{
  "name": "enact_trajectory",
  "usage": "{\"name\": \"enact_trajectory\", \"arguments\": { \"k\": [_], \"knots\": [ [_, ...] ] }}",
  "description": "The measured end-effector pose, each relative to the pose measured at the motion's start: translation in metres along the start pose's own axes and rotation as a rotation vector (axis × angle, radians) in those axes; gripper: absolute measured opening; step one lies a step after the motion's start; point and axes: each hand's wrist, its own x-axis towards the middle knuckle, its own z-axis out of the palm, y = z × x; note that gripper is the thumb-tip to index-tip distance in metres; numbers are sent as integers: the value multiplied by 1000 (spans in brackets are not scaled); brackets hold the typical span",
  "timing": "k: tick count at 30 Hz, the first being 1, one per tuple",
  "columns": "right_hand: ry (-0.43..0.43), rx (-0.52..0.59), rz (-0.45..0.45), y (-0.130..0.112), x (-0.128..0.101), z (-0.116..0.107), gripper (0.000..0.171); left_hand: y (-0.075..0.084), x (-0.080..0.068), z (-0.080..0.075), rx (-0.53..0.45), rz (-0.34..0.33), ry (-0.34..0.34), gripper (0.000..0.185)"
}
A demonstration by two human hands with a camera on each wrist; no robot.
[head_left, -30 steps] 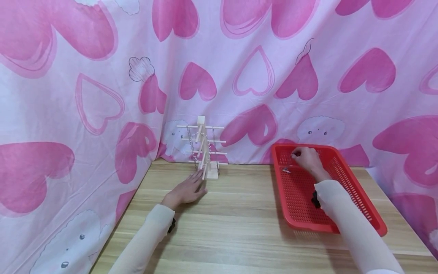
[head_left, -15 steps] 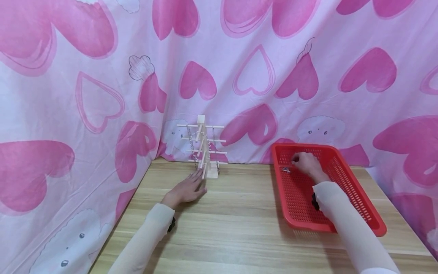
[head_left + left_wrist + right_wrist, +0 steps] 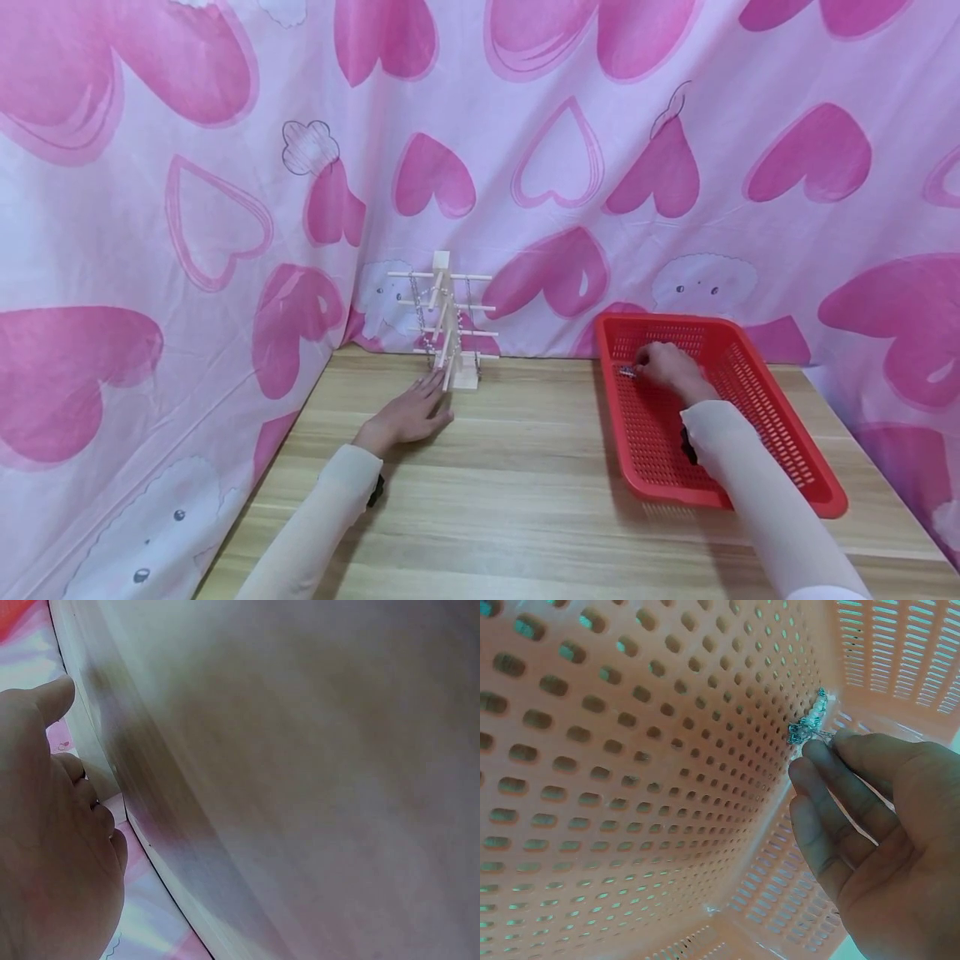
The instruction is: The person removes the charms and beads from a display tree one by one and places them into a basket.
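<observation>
My right hand (image 3: 670, 367) is low inside the far left part of the red basket (image 3: 626, 450). In the right wrist view its thumb and index finger pinch a thin strand of a silvery chain (image 3: 806, 729), bunched on the basket floor with pale beads along it. The other fingers are bent loosely. My left hand (image 3: 408, 414) lies flat with fingers extended, fingertips at the foot of a wooden jewelry stand (image 3: 442, 263). Several chains hang from the stand's pegs, including a silvery chain (image 3: 417, 304) on the left. The left wrist view shows the hand but not the stand.
The wood-grain table (image 3: 525, 483) spans the space between stand and basket. A pink heart-print cloth (image 3: 555, 150) hangs close behind both and along the left side. The basket's raised rim surrounds the right hand.
My right hand has lowered toward the basket floor, and the strand lifted a second ago has come down with it. My left hand stays in place by the stand.
</observation>
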Motion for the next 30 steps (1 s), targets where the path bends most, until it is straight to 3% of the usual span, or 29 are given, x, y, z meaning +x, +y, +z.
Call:
{"name": "enact_trajectory", "arguments": {
  "k": [13,18,30],
  "knots": [
    [-11,-42,-13,1,5,1,29,-1,-1,2,8,8,-2,81],
    [-17,-7,-10,2,2,-4,29,0,0,2,10,13,-3,81],
    [89,33,-84,-13,-7,-24,30,0,2,2,-5,5,1,82]
  ]
}}
